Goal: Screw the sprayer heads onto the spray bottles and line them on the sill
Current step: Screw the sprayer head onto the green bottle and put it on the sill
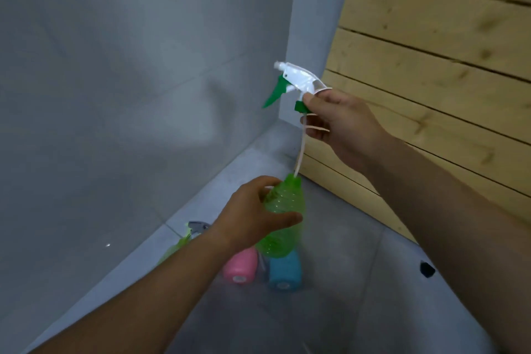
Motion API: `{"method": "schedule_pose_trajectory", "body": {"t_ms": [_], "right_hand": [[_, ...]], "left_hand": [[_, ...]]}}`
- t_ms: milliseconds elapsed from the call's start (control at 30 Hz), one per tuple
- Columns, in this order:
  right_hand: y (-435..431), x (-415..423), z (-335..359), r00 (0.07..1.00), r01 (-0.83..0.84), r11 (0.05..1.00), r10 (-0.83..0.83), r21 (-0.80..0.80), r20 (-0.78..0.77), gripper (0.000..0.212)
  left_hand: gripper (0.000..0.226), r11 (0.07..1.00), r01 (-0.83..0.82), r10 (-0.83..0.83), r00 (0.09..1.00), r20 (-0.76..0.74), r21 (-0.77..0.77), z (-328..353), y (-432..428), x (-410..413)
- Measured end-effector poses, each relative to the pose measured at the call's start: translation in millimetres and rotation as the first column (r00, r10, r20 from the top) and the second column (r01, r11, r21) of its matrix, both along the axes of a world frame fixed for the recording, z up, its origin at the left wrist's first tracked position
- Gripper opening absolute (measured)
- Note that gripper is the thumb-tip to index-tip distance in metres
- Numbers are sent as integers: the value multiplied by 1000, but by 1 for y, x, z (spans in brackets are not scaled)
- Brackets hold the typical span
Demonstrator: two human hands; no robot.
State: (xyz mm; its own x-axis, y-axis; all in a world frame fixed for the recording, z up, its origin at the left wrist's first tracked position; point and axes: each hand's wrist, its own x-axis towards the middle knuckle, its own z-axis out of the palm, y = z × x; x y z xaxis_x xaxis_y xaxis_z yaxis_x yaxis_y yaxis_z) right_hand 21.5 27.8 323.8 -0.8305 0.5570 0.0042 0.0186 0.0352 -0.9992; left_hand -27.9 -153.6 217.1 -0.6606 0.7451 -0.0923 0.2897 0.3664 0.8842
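My left hand grips a translucent green spray bottle around its shoulder, held upright above the grey surface. My right hand holds a white sprayer head with a green trigger and green collar, raised above the bottle. Its pale dip tube hangs down, and the tip enters the bottle's open neck. The head is apart from the neck. Below my left hand lie a pink bottle and a blue bottle on their sides.
Another green bottle with a grey sprayer head shows partly behind my left forearm. A grey tiled wall stands at left. Wooden slats run along the right. A small dark object lies on the grey surface.
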Motion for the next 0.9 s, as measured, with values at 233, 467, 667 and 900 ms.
{"method": "schedule_pose_trajectory", "body": {"t_ms": [233, 467, 667, 900], "right_hand": [[-55, 15, 37, 993, -114, 982, 119, -153, 22, 9], [-96, 39, 81, 974, -223, 966, 225, -132, 0, 13], [-123, 64, 96, 953, -299, 954, 299, -6, 51, 16], [-130, 72, 92, 961, -272, 940, 255, -208, -103, 9]], "left_hand": [[39, 971, -97, 71, 990, 124, 220, 76, -46, 6], [33, 941, -103, 23, 969, 244, 321, 136, -106, 28], [31, 943, -105, 66, 989, 130, 316, 145, -144, 50], [32, 959, -51, 23, 994, 103, 278, 145, -156, 64]]}}
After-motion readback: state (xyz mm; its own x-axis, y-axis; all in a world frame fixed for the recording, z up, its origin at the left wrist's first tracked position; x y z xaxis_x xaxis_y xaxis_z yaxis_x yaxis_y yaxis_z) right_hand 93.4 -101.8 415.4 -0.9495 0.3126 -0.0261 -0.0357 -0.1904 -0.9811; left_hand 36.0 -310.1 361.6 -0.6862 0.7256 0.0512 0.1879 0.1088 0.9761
